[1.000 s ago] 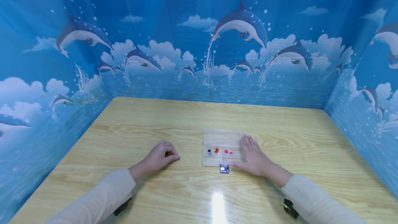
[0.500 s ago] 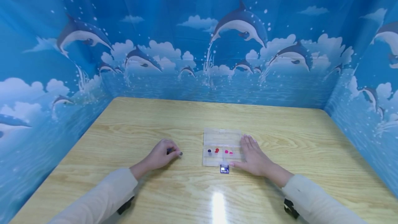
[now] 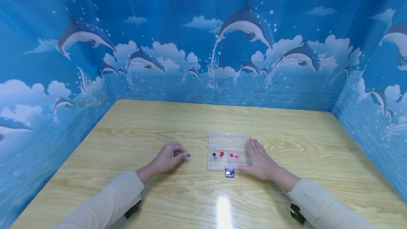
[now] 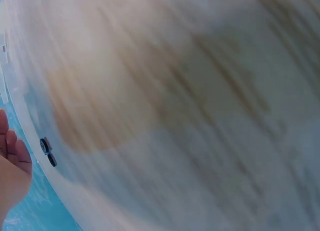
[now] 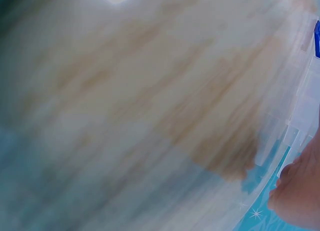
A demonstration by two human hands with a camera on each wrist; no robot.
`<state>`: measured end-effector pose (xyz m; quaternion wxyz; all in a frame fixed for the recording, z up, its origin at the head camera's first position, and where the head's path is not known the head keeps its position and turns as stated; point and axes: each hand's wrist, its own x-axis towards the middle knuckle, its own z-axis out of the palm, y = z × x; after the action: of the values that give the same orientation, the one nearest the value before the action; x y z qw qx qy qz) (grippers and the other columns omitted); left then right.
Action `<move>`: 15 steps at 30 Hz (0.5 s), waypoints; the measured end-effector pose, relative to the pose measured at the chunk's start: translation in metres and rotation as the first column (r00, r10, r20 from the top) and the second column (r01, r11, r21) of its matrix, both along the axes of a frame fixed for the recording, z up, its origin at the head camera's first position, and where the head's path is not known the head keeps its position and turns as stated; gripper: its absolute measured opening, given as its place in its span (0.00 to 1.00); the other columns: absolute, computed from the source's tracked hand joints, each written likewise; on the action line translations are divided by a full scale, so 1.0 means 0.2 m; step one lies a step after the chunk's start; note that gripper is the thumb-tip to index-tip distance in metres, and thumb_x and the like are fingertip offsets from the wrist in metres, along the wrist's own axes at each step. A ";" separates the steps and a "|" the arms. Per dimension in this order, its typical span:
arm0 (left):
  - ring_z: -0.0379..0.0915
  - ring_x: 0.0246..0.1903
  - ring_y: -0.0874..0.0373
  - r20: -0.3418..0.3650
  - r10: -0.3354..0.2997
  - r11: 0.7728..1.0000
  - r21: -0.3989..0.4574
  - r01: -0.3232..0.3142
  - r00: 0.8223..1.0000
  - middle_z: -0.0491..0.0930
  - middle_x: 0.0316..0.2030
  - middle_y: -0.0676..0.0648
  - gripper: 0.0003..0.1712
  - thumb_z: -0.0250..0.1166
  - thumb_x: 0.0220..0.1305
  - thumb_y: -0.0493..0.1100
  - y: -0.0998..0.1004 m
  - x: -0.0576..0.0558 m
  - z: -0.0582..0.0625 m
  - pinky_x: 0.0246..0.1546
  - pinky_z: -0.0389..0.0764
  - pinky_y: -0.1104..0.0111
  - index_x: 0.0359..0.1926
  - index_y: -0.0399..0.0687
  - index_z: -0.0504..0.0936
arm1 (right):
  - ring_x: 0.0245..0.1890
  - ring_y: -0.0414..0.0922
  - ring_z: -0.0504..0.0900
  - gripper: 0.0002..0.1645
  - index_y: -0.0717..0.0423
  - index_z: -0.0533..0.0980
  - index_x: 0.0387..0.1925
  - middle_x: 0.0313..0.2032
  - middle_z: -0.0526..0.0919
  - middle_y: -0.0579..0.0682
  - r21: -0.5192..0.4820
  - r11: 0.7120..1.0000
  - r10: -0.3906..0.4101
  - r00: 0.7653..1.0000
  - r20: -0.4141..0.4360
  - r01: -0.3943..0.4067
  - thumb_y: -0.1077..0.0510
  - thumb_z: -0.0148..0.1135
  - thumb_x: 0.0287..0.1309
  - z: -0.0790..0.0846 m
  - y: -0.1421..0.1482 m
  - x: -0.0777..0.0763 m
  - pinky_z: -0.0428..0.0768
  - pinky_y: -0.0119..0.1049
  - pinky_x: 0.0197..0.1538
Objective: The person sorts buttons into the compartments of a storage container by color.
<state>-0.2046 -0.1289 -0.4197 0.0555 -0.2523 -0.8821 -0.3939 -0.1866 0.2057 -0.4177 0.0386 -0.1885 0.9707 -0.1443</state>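
My left hand (image 3: 168, 156) pinches a small dark round piece (image 3: 188, 155) at its fingertips, left of a clear plastic box. Two small black round pieces (image 4: 47, 152) lie on the table beside my left hand (image 4: 12, 163) in the left wrist view. The clear box (image 3: 216, 165) stands with its lid (image 3: 227, 140) folded back. In its compartments are a dark round piece (image 3: 214, 154), red pieces (image 3: 221, 154) and pink pieces (image 3: 231, 155). With fingers extended, my right hand (image 3: 262, 162) rests against the box's right side; its thumb lies by the front edge.
A blue latch (image 3: 229, 172) sticks out from the box's front edge. The wood-grain table (image 3: 159, 119) ends at a blue dolphin-print curtain (image 3: 203, 80) behind and at both sides. Glare (image 3: 223, 207) shows on the table's near part.
My left hand has moved a little to the right and away from me, carrying the small dark piece closer to the box. My right hand and the box have stayed put.
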 end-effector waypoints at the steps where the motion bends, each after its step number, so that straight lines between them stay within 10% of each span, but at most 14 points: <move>1: 0.69 0.31 0.60 0.001 0.000 1.000 0.001 0.000 1.000 0.82 0.28 0.47 0.03 0.64 0.56 0.36 0.00 0.00 0.00 0.33 0.69 0.73 0.26 0.42 0.82 | 0.70 0.65 0.41 0.62 0.75 0.45 0.67 0.69 0.44 0.71 0.000 1.000 0.000 1.000 0.001 0.000 0.28 0.51 0.53 0.00 0.00 0.00 0.45 0.56 0.70; 15: 0.69 0.30 0.62 0.070 0.027 0.998 0.052 -0.031 0.997 0.81 0.28 0.46 0.04 0.64 0.56 0.36 0.05 0.00 0.01 0.31 0.70 0.76 0.28 0.40 0.82 | 0.70 0.66 0.42 0.62 0.75 0.46 0.66 0.68 0.45 0.72 -0.001 1.000 0.009 1.000 -0.016 -0.009 0.29 0.52 0.53 0.00 0.00 0.00 0.45 0.56 0.70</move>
<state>-0.2045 -0.1181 -0.4169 0.0375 -0.2241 -0.8762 -0.4250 -0.1865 0.2056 -0.4183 0.0312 -0.1940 0.9700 -0.1429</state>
